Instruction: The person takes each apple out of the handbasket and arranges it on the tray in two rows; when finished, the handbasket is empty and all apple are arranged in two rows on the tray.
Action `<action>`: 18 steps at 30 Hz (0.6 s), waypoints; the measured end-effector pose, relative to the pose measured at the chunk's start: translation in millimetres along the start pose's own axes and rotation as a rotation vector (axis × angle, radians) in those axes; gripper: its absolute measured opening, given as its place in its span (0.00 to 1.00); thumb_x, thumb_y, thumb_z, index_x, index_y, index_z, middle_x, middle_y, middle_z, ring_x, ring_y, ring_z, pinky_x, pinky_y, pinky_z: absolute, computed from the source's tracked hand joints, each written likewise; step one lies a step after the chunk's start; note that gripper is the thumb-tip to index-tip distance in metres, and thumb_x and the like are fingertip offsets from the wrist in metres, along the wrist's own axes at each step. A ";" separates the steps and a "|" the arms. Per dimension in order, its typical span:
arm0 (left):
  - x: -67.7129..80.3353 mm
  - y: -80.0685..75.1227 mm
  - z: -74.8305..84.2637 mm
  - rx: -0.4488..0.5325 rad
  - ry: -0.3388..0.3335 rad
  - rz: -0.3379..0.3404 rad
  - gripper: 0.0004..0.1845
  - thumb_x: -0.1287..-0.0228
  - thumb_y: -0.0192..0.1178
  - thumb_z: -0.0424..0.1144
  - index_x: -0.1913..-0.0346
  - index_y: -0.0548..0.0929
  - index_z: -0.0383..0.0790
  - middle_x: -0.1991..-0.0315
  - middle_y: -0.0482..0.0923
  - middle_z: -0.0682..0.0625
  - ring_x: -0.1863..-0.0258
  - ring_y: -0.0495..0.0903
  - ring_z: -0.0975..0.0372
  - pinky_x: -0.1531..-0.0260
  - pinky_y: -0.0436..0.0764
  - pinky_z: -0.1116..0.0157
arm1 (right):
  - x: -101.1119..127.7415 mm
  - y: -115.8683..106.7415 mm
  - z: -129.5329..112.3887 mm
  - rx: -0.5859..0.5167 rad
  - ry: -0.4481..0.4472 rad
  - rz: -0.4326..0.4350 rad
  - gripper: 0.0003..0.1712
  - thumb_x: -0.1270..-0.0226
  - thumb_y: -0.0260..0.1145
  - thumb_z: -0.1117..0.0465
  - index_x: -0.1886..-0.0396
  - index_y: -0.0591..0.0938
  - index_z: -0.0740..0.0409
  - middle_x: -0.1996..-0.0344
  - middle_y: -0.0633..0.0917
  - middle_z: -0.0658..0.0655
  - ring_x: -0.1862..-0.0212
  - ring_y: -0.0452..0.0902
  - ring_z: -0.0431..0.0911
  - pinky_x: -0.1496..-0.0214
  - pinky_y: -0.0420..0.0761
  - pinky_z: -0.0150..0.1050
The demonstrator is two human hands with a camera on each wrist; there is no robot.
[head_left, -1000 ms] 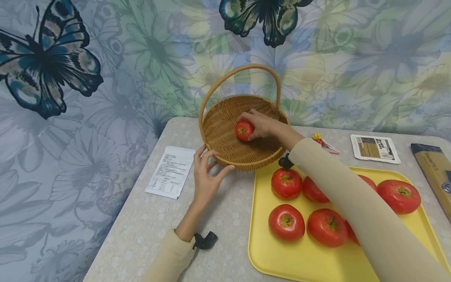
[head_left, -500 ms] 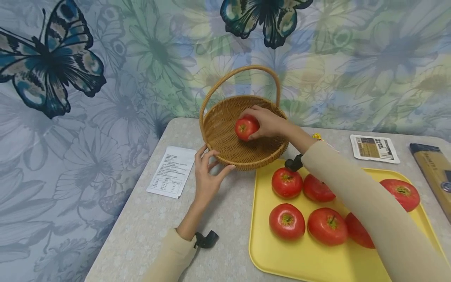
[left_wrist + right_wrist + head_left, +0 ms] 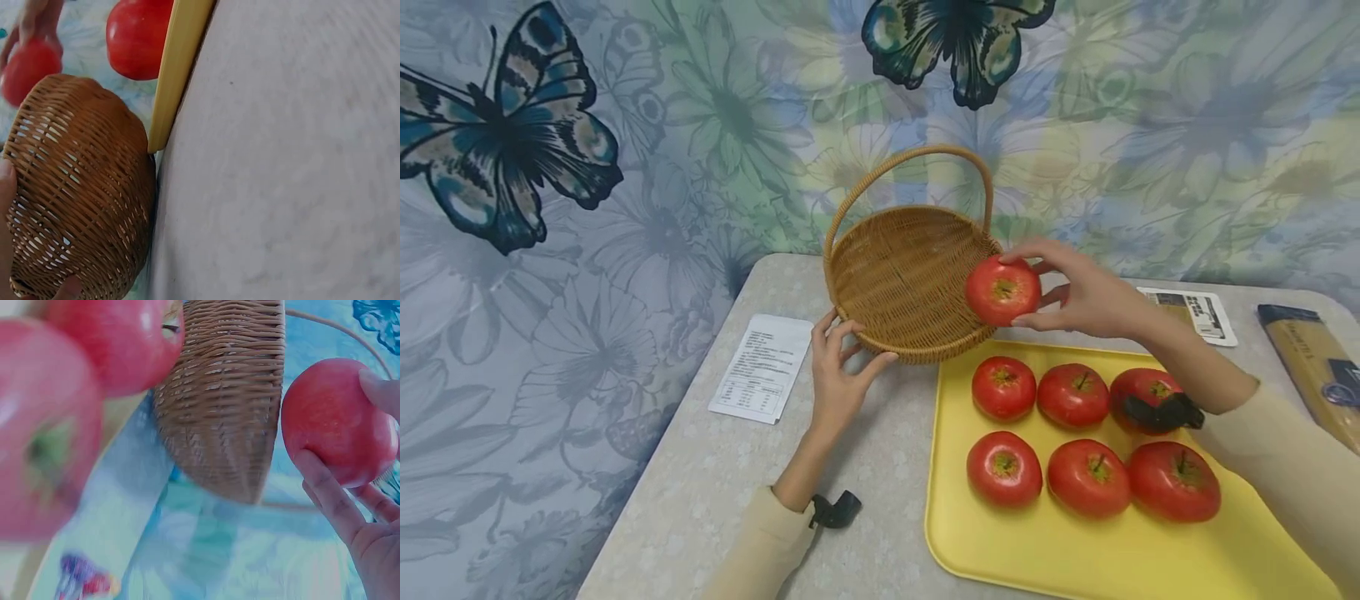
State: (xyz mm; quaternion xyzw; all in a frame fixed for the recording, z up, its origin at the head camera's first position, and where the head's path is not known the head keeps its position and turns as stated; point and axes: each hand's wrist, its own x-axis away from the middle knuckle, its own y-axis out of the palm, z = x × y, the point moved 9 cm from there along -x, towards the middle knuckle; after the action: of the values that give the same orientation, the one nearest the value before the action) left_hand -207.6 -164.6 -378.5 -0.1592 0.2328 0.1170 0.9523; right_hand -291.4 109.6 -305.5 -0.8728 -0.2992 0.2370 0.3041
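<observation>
A brown wicker basket (image 3: 910, 275) with an arched handle stands tilted at the back of the table, its opening facing me. My left hand (image 3: 835, 375) holds its lower left rim, fingers at the edge and thumb along the underside. My right hand (image 3: 1082, 292) grips a red apple (image 3: 1000, 290) by its sides, which overlaps the basket's right rim in the head view. In the right wrist view that apple (image 3: 340, 422) shows beside the basket's opening, between fingers and thumb. Several red apples (image 3: 1086, 477) sit in two rows on a yellow tray (image 3: 1037, 558).
A printed white sheet (image 3: 760, 367) lies left of the basket. At the back right are a flat white packet (image 3: 1213, 317) and a brown package (image 3: 1311, 358). A patterned cloth with butterflies (image 3: 955, 42) hangs behind the table. My right sleeve covers the tray's right part.
My right hand has brought the apple from inside the basket out to the right, over its right rim. The left hand and the basket have hardly moved.
</observation>
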 end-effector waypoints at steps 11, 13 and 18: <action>3.1 3.4 -2.3 0.006 -0.019 -0.002 0.27 0.48 0.74 0.32 0.49 0.73 0.28 0.31 0.53 0.27 0.33 0.63 0.36 0.44 0.80 0.44 | 121.2 -34.6 14.7 0.084 0.133 0.082 0.47 0.55 0.80 0.70 0.33 0.70 0.52 0.40 0.71 0.41 0.47 0.72 0.27 0.60 0.85 0.26; 2.8 3.2 -2.1 0.008 -0.023 -0.003 0.26 0.48 0.74 0.32 0.49 0.73 0.29 0.31 0.53 0.28 0.32 0.62 0.37 0.44 0.80 0.44 | 147.2 -37.3 25.7 0.093 0.176 0.104 0.48 0.56 0.80 0.72 0.33 0.70 0.54 0.40 0.70 0.38 0.48 0.71 0.25 0.62 0.85 0.25; 1.5 1.7 0.2 0.014 -0.021 -0.004 0.27 0.48 0.74 0.31 0.49 0.73 0.26 0.31 0.53 0.28 0.32 0.61 0.37 0.44 0.79 0.43 | 212.0 -40.3 56.6 0.126 0.303 0.157 0.50 0.55 0.79 0.73 0.31 0.66 0.58 0.41 0.66 0.31 0.52 0.69 0.18 0.69 0.86 0.30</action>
State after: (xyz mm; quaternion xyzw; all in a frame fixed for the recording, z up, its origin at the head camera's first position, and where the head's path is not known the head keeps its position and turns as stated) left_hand -206.8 -162.8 -379.5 -0.1519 0.2232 0.1151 0.9560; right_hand -190.1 298.5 -367.2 -0.8985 -0.1654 0.1442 0.3803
